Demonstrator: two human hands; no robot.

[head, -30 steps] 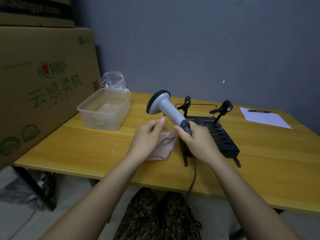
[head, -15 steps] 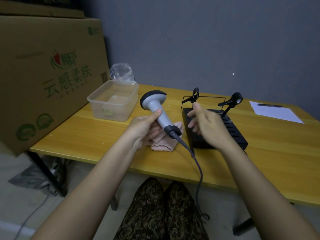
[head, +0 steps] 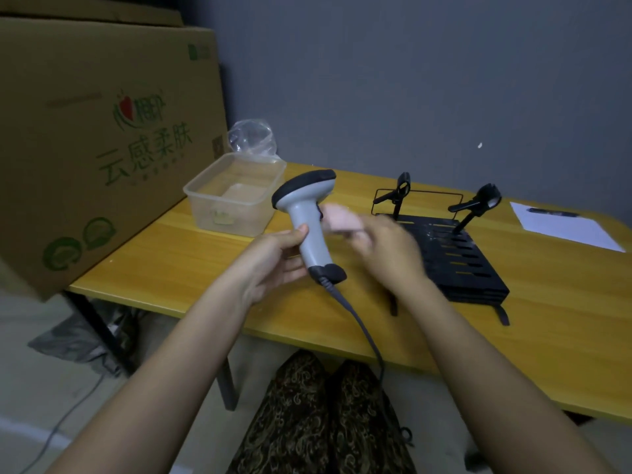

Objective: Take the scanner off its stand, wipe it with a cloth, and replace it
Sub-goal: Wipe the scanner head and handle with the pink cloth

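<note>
My left hand (head: pixel 273 258) grips the handle of the grey barcode scanner (head: pixel 306 217), held upright above the yellow table (head: pixel 171 254), its black-rimmed head at the top. A dark cable (head: pixel 359 323) hangs from its base over the table's front edge. My right hand (head: pixel 386 248), blurred, holds a pink cloth (head: pixel 340 218) just to the right of the scanner's handle, close to it. The black slotted stand (head: pixel 458 254) lies flat on the table to the right, with two black clip arms (head: pixel 478 203) rising at its back.
A clear plastic tub (head: pixel 236 196) stands at the back left with a crumpled clear bag (head: pixel 251 136) behind it. A big cardboard box (head: pixel 95 142) fills the left. White paper (head: pixel 561 229) with a pen (head: pixel 550 212) lies at the far right. My patterned trousers (head: pixel 321 412) show below.
The scanner passed from my right hand to my left. My right hand then picked the pink cloth off the table and brought it up beside the scanner handle.
</note>
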